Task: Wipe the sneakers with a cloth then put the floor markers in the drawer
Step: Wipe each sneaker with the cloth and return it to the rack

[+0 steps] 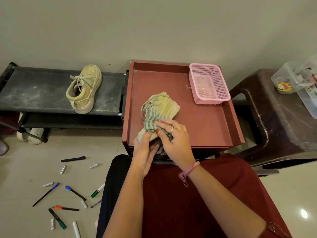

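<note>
A yellow-green sneaker (167, 105) lies on the red-brown drawer unit's top tray (211, 127). My left hand (145, 152) grips its heel end at the tray's front edge. My right hand (173, 136) presses a grey-green striped cloth (151, 120) against the sneaker's side. The other sneaker (84, 89) rests on its side on the black shoe rack (34, 93) to the left. Several markers and pens lie scattered on the floor at lower left, among them a black one (73, 159), a blue-capped one (75, 192) and a green-capped one (97, 190).
A pink mesh basket (208, 83) stands in the tray's back right corner. A dark plastic stool (283, 121) to the right carries clear plastic boxes (298, 79). White sandals (32, 135) sit under the rack. Small white caps lie among the markers.
</note>
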The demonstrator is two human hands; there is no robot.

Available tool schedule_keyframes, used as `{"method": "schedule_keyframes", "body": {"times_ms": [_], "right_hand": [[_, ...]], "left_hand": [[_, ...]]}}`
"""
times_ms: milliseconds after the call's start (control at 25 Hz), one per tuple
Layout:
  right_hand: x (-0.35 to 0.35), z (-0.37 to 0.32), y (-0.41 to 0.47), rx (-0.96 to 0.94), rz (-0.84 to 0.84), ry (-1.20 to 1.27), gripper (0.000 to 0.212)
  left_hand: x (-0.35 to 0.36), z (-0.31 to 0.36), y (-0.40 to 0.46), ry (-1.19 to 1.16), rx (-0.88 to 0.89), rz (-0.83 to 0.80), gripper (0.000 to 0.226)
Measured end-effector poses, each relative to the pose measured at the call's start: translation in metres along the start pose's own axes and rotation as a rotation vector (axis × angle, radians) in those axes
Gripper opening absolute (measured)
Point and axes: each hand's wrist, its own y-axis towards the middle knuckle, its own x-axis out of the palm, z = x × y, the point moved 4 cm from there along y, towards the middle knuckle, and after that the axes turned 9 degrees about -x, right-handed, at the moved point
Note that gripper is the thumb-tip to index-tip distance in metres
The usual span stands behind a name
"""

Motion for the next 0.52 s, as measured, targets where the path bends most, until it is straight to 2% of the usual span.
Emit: {"method": "schedule_keyframes", "body": {"times_ms": [120, 240, 320, 520], "right_hand": [[0.01, 0.013, 0.001, 0.047, 0.03, 0.065, 0.027], [0.015, 0.028, 0.004, 0.077, 0.063, 0.011, 0.028], [0.012, 0.047, 0.021, 0.144, 0.105, -0.039, 0.03], [-0.005, 0.085, 0.074, 0.437, 0.175, -0.005, 0.031]], "left_hand": [[-0.008, 0.003, 0.001, 0.116, 0.122, 0.086, 0.041], [-0.014, 0.004, 0.002, 0.18, 0.133, 0.161, 0.069], [-0.018, 0.002, 0.004, 0.259, 0.127, 0.224, 0.08], [-0.011, 0.004, 0.006, 0.436, 0.189, 0.278, 0.08]]}}
